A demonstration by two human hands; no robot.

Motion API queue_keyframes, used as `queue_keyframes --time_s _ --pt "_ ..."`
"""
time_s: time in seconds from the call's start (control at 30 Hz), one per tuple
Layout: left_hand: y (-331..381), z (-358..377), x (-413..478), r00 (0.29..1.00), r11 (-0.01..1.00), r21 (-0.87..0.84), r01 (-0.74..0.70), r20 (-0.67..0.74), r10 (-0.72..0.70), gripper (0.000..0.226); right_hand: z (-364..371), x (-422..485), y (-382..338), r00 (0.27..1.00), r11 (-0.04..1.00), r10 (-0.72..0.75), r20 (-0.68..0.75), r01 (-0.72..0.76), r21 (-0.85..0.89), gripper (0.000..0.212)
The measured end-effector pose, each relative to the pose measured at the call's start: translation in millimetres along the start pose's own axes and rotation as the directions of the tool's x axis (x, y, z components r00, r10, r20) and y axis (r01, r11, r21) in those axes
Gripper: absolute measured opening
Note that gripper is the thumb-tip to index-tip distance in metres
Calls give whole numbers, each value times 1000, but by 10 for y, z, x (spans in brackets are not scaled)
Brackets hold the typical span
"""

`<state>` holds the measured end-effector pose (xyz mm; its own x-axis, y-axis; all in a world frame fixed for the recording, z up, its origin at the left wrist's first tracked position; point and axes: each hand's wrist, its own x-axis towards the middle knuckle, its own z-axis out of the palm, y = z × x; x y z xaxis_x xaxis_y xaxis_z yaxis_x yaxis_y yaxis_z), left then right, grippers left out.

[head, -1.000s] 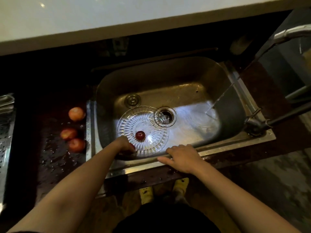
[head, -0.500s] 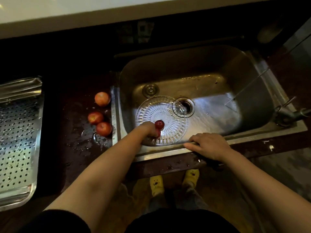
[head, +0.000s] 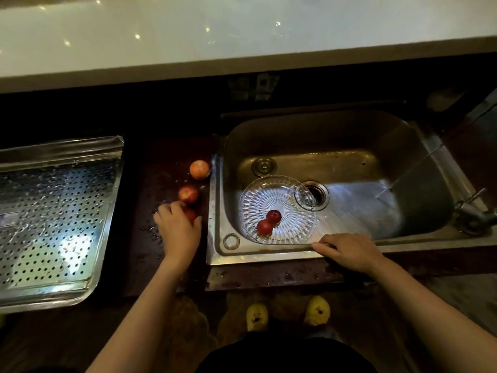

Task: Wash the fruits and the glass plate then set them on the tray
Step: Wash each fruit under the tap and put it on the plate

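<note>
Early stage. Glass plate (head: 279, 200) sat in the sink (head: 349, 135) with two red fruits (head: 273, 216) on it. Three more fruits (head: 199, 169) waited on the tabletop (head: 161, 162) left of the sink. Left hand (head: 178, 228) had its grip curled over the nearest fruit (head: 192, 214) (dim view, probably clasping it). Right hand (head: 349, 250) lay flat on the sink's front rim, empty. Tray (head: 53, 289), further left of the sink, had no fruit or plate on it yet.

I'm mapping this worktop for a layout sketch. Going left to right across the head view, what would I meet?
tray → left hand → glass plate → right hand → tap
</note>
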<state>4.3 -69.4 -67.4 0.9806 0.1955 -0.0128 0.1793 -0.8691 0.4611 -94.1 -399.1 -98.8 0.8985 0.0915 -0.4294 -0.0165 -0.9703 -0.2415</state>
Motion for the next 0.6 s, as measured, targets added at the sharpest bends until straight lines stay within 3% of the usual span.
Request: queue_keyframes --time_s 0.13,0.3,0.47,0.6 --pt "-63 -28 13 999 998 -41 37 6 -37 48 9 6 12 1000 1000 14 -9 -14 14 51" --pt "-14 -80 -21 1000 999 -46 -21 11 22 45 3 -13 -4 999 999 34 -23 -33 16 53" --pt "595 -178 -111 960 944 -175 -279 -14 281 41 -40 -43 -33 997 996 77 -4 -77 35 59" --pt "1460 -120 -237 834 791 -312 -527 -13 551 39 -105 -89 -46 994 990 102 42 -106 92 61"
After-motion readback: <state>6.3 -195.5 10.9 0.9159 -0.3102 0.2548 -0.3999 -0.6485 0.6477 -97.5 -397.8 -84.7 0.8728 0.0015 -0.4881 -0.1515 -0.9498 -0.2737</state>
